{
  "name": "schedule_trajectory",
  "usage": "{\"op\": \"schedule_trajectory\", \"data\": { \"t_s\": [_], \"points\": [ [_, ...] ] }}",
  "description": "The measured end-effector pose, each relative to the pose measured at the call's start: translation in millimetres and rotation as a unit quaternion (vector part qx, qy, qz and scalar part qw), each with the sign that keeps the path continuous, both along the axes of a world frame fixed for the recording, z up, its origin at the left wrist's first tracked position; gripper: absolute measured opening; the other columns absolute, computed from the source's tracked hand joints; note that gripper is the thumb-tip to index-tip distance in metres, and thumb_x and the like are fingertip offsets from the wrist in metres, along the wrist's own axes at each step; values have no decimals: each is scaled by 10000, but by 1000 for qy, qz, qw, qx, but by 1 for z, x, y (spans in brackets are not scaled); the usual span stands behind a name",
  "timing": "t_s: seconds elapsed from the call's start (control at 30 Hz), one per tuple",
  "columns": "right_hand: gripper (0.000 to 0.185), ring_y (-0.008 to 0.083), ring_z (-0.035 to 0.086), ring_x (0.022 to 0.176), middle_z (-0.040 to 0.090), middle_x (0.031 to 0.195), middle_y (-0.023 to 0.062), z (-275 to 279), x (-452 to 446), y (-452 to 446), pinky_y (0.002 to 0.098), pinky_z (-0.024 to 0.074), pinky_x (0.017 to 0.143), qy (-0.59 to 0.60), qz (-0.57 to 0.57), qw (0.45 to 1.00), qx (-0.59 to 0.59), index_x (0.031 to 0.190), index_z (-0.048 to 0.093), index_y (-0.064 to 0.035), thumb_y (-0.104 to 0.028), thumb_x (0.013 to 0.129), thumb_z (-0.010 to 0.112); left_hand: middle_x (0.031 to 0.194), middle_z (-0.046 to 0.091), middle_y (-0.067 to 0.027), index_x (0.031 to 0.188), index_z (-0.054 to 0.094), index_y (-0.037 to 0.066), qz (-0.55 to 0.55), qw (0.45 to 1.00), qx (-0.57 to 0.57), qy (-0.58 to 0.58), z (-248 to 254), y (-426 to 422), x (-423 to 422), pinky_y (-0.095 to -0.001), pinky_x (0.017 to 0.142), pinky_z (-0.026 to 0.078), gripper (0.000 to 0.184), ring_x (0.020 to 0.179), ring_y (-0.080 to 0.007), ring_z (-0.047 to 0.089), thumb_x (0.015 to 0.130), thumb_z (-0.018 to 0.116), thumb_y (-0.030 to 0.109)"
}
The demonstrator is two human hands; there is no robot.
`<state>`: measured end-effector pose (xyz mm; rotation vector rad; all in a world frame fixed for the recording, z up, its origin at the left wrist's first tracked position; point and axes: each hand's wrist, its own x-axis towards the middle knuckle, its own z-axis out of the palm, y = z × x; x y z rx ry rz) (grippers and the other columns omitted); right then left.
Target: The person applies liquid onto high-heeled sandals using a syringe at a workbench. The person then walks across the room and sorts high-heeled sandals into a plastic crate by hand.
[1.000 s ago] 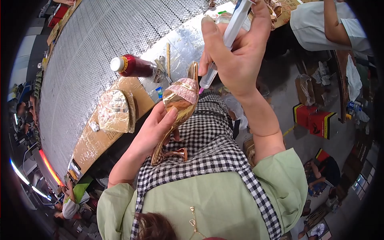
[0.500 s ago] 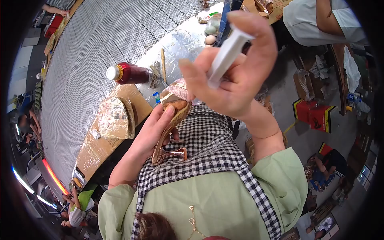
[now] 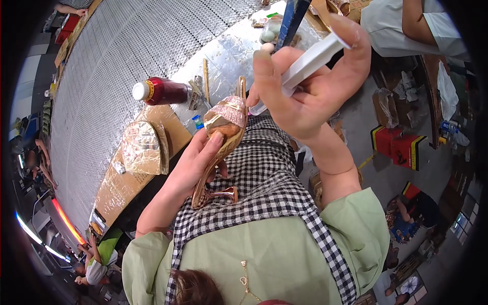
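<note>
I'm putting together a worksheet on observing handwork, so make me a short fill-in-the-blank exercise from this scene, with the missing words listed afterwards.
1. The gold high-heeled shoe is held in the person's ____ hand.
2. The right hand holds a plastic ____, its tip close to the shoe.
3. The dark red bottle has a ____ cap.
4. The apron is checked in white and ____.

Missing words: left; syringe; white; black.

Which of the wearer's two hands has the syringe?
The right hand: it grips the white syringe, whereas the left hand holds the metallic high-heeled shoe.
</note>
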<state>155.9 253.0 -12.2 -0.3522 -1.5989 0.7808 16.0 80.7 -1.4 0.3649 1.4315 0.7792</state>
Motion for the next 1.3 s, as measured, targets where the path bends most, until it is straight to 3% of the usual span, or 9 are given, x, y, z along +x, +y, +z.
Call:
{"op": "schedule_trajectory", "data": {
  "t_s": [0.23, 0.33, 0.47, 0.67, 0.77, 0.93, 1.07, 1.17, 1.3],
  "points": [
    [175, 183, 589, 562, 637, 746, 5, -5, 11, -21, 364, 416, 748, -106, 105, 984, 97, 868, 646, -117, -150, 728, 746, 1045, 576, -38, 1353, 388, 46, 49, 998, -23, -28, 4, 3, 3, -172, 451, 383, 575, 675, -89, 613, 983, 484, 476],
    [339, 248, 645, 687, 696, 858, 65, 13, 30, -31, 464, 343, 1022, -215, 226, 950, -7, 851, 623, -93, -369, 667, 692, 1054, 579, -40, 1342, 396, 49, 102, 991, -10, -91, -4, 3, 4, -172, 450, 385, 561, 669, -91, 612, 982, 489, 470],
    [769, 269, 646, 653, 697, 860, 120, 7, 34, -41, 485, 301, 1040, -262, 221, 938, 57, 906, 609, -59, -747, 593, 468, 1044, 581, -41, 1319, 408, 49, 96, 994, 6, -55, -10, -1, 4, -169, 460, 406, 593, 670, -81, 601, 957, 519, 505],
    [274, 209, 663, 674, 718, 914, 89, 29, 42, -48, 475, 307, 1084, -229, 246, 940, 57, 882, 599, -102, -366, 828, 648, 1054, 561, -47, 1343, 379, 40, 77, 996, -10, -43, -2, -3, 1, -184, 479, 420, 668, 689, -74, 592, 936, 530, 547],
    [440, 183, 638, 583, 685, 681, 54, 36, 42, -41, 469, 407, 1026, -274, 127, 953, 33, 757, 508, -138, -477, 1004, 376, 1041, 553, -48, 1377, 335, 23, 56, 998, 13, -12, 3, -4, 1, -183, 511, 407, 699, 705, -71, 583, 943, 523, 537],
    [216, 151, 668, 708, 729, 773, 50, 24, 36, -27, 400, 374, 1019, -106, 128, 979, -114, 743, 572, -161, -299, 900, 623, 1017, 548, -45, 1383, 327, 18, 42, 999, 27, -19, 5, -6, 1, -178, 501, 399, 694, 695, -70, 576, 945, 536, 514],
    [356, 174, 671, 652, 699, 706, 91, 20, 21, -31, 432, 390, 1000, -56, 102, 984, -136, 742, 536, -95, -352, 985, 491, 992, 550, -42, 1385, 329, 19, 54, 998, 35, -21, 7, -6, 5, -181, 492, 397, 667, 693, -70, 575, 953, 545, 478],
    [248, 164, 568, 395, 460, 532, 17, 12, 5, -26, 415, 593, 647, 22, -45, 999, -2, 1181, 304, -97, -298, 1044, 353, 970, 556, -38, 1386, 330, 14, 36, 999, 29, -12, 11, -4, 4, -184, 498, 407, 657, 693, -71, 575, 958, 546, 463],
    [511, 154, 548, 377, 507, 541, 49, 9, 13, -15, 356, 586, 557, 6, 0, 1000, -10, 1380, 25, -129, -191, 1020, 382, 957, 558, -34, 1380, 336, 9, 28, 999, 30, -9, 11, -4, 7, -185, 516, 416, 652, 687, -73, 575, 959, 547, 460]
  ]
}}
